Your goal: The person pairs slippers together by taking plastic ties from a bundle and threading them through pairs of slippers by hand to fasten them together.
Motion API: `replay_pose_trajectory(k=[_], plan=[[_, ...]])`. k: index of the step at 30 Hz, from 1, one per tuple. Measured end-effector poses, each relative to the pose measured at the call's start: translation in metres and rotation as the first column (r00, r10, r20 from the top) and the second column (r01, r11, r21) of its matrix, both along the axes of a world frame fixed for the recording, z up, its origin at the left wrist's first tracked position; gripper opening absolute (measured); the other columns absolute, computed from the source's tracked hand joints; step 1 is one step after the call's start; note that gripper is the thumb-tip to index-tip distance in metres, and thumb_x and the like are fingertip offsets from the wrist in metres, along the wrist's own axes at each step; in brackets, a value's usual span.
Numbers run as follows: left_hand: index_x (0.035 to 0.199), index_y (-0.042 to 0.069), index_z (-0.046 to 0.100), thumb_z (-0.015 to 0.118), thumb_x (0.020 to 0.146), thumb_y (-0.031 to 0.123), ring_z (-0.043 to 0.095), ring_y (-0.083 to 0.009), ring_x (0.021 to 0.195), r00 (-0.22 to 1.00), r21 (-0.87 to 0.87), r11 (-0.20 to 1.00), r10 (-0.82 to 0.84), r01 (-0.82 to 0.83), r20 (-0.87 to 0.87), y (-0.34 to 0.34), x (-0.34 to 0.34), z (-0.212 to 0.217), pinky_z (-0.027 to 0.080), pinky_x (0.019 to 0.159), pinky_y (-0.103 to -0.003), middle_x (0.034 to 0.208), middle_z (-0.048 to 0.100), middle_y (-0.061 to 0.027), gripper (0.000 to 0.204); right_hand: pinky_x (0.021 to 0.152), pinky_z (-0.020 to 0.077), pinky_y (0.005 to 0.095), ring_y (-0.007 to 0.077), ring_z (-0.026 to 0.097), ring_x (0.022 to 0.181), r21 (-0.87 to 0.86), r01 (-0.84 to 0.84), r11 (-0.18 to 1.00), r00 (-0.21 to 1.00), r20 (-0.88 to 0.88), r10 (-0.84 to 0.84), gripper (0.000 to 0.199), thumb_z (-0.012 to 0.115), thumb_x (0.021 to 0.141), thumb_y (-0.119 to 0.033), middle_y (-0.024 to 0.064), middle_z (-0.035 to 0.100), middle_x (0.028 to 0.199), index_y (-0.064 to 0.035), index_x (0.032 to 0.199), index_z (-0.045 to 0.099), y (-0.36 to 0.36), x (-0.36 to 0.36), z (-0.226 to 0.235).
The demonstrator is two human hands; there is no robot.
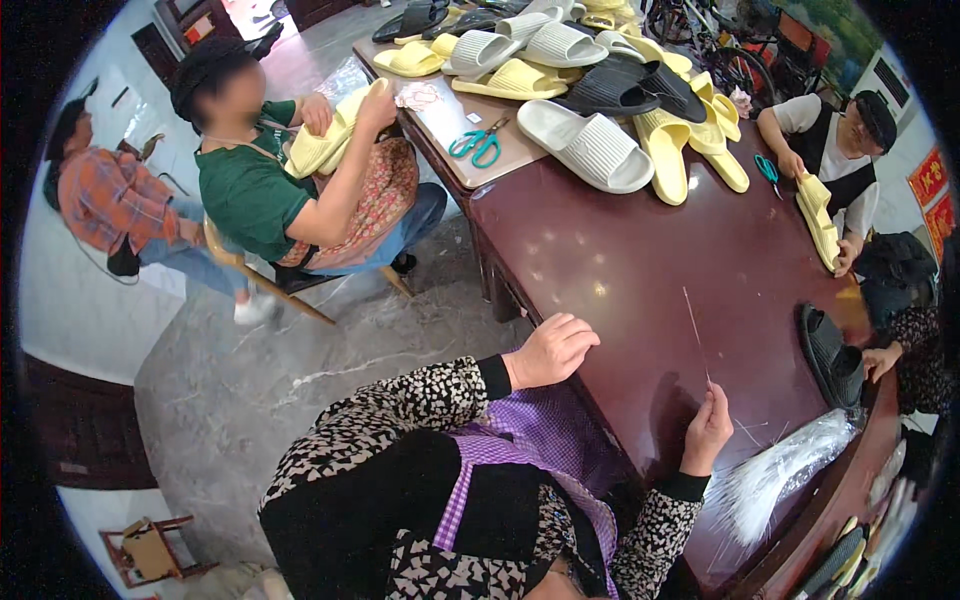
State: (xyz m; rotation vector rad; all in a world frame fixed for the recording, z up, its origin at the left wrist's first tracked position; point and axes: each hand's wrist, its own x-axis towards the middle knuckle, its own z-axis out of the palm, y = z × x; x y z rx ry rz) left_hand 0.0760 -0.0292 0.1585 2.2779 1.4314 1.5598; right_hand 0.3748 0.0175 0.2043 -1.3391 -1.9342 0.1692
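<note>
My right hand (pixel 708 432) is closed in a pinch over the table's near side, holding one end of a thin pale strand (pixel 695 330). The strand stands out from my fingertips toward the far side. Close to my right wrist lies a bundle of fine white strands (pixel 752 500), partly inside a clear plastic bag (pixel 815 450). At the table's left edge, my left hand (pixel 553 350) is curled with its fingers together. Its palm is hidden, so whether it holds anything cannot be seen.
Yellow, grey and black slippers pile up at the table's far end, a grey slipper (pixel 585 145) nearest. Teal scissors (pixel 477 145) lie left of them. People at left and right hold yellow slippers. A black slipper (pixel 830 355) is at the right edge, by another person's hand (pixel 880 360).
</note>
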Motion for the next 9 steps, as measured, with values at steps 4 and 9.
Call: replay_pose_trajectory(k=[4,9], plan=[[0.091,0.005,0.059,0.062,0.072,-0.002,0.055,-0.0272,0.079,1.0,-0.017,1.0,0.0,0.0,0.016,-0.0016,0.0013,0.0011,0.045,0.071,-0.036,0.089,0.059,-0.0091,0.021,0.064,0.051,0.034,0.0286,0.067,0.077,0.021,-0.015,1.0,1.0,-0.011,0.015,0.015,0.055,0.089,-0.003,0.0189,0.066,0.088,-0.0013,0.103,0.061,0.0008,0.0031,-0.0039],[0.093,0.004,0.06,0.062,0.075,-0.001,0.057,-0.0293,0.085,0.993,-0.09,0.995,-0.032,0.042,0.111,-0.0014,-0.0008,0.0012,0.046,0.078,-0.037,0.091,0.06,-0.0106,0.019,0.064,0.0515,0.0347,0.0292,0.067,0.078,-0.031,0.02,0.999,0.999,0.028,-0.019,0.016,0.055,0.089,-0.003,0.0194,0.066,0.09,-0.0024,0.104,0.062,0.0012,0.0056,-0.0036]])
